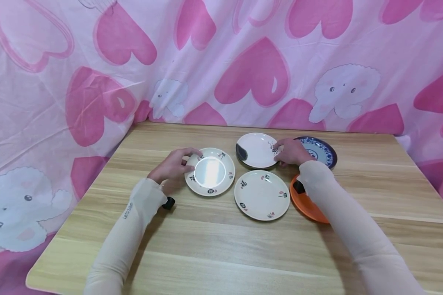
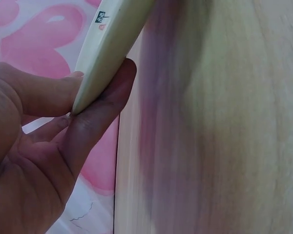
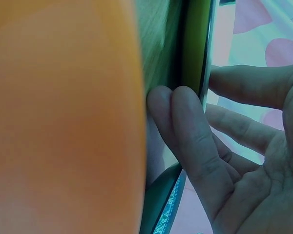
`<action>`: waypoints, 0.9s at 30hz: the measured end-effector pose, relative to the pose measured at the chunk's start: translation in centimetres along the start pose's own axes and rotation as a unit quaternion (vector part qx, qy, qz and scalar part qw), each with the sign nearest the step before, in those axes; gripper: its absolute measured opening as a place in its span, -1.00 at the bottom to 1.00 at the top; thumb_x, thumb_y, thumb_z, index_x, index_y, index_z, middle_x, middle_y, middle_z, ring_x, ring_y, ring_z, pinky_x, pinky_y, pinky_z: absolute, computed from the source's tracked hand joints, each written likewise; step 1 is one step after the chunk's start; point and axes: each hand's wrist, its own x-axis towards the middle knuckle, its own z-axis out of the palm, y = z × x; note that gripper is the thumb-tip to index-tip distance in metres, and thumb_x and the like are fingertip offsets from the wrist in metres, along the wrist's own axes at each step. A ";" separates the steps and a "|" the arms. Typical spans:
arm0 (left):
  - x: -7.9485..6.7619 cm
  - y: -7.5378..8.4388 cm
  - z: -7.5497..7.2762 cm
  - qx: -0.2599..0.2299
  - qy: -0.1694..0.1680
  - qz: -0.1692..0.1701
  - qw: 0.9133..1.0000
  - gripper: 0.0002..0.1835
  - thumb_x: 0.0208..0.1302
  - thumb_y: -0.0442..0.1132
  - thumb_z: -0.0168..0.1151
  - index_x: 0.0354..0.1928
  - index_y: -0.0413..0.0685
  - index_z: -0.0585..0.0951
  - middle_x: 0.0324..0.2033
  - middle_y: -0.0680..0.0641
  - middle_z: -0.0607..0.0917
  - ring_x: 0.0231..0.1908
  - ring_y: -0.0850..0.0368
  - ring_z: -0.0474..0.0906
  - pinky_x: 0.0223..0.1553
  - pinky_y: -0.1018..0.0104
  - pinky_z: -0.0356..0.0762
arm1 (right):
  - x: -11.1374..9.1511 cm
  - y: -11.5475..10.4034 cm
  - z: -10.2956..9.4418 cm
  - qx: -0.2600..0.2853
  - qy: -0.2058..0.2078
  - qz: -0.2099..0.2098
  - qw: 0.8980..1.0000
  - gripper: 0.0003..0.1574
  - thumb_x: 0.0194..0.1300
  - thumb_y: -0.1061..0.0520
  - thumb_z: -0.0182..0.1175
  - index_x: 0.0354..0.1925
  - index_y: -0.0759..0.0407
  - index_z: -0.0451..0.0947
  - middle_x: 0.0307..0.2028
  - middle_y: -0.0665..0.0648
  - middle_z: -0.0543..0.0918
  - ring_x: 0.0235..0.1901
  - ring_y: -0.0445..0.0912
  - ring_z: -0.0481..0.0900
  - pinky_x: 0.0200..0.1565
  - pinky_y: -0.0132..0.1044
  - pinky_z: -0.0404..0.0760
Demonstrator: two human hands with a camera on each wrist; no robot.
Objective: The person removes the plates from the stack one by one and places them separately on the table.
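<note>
My left hand (image 1: 173, 164) pinches the left rim of a cream plate (image 1: 210, 190) with small dark and red characters. The left wrist view shows this plate (image 2: 105, 53) edge-on above the wooden surface, thumb on one face and fingers on the other. At the back, my right hand (image 1: 291, 151) grips the right rim of a white plate (image 1: 254, 149) with a dark patch and a branch pattern. In the right wrist view, that plate's edge (image 3: 198, 48) stands between thumb and fingers. Behind the right hand lies a blue-patterned plate (image 1: 326, 151), partly hidden.
A second cream plate (image 1: 262, 196) with characters lies at the middle of the wooden table (image 1: 206, 254). To its right, an orange plate (image 1: 306, 207) sits partly under the right forearm. Pink heart-patterned cloth (image 1: 192, 94) hangs behind and at the sides.
</note>
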 end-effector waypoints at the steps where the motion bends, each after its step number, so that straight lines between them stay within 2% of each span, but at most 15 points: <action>1: 0.0 0.0 -0.1 0.004 -0.002 -0.001 1.000 -0.47 0.26 -0.54 0.23 0.27 -0.08 0.54 0.31 -0.25 0.50 0.13 -0.31 0.62 0.07 0.03 0.71 | 0.0 0.0 0.0 0.000 -0.001 -0.001 1.000 -0.40 0.33 0.15 0.27 0.31 0.22 0.47 -0.30 0.24 0.72 -0.49 -0.10 0.71 -0.39 -0.40 0.59; 10: -0.1 0.0 -0.4 0.039 -0.029 0.020 0.999 -0.47 0.24 -0.53 0.27 0.25 -0.08 0.56 0.33 -0.22 0.51 0.33 -0.21 0.44 0.28 -0.11 0.53 | 0.0 0.2 0.1 0.002 0.000 0.005 1.000 -0.40 0.34 0.15 0.26 0.32 0.21 0.46 -0.23 0.26 0.71 -0.47 -0.10 0.70 -0.37 -0.40 0.59; 14: -0.1 0.1 -0.6 0.044 -0.042 0.018 0.998 -0.48 0.24 -0.53 0.27 0.24 -0.07 0.56 0.32 -0.23 0.52 0.29 -0.21 0.48 0.27 -0.12 0.54 | 0.0 0.1 0.1 0.001 0.000 0.007 1.000 -0.40 0.33 0.14 0.27 0.31 0.20 0.46 -0.22 0.27 0.70 -0.48 -0.10 0.70 -0.38 -0.41 0.60; 19: -0.2 0.3 -0.6 0.047 -0.054 0.039 0.997 -0.50 0.23 -0.55 0.26 0.23 -0.16 0.56 0.29 -0.29 0.53 0.20 -0.20 0.54 0.20 -0.09 0.60 | -0.1 -0.1 0.0 -0.005 -0.001 0.014 1.000 -0.39 0.33 0.13 0.28 0.32 0.18 0.46 -0.28 0.24 0.71 -0.49 -0.10 0.70 -0.40 -0.42 0.57; 27: 0.0 0.3 -0.8 0.057 -0.065 0.049 0.995 -0.52 0.24 -0.54 0.27 0.21 -0.17 0.56 0.29 -0.29 0.53 0.20 -0.20 0.52 0.22 -0.11 0.59 | 0.0 0.0 -0.1 -0.011 -0.001 0.010 1.000 -0.39 0.33 0.12 0.29 0.32 0.18 0.46 -0.30 0.23 0.72 -0.47 -0.09 0.70 -0.41 -0.42 0.55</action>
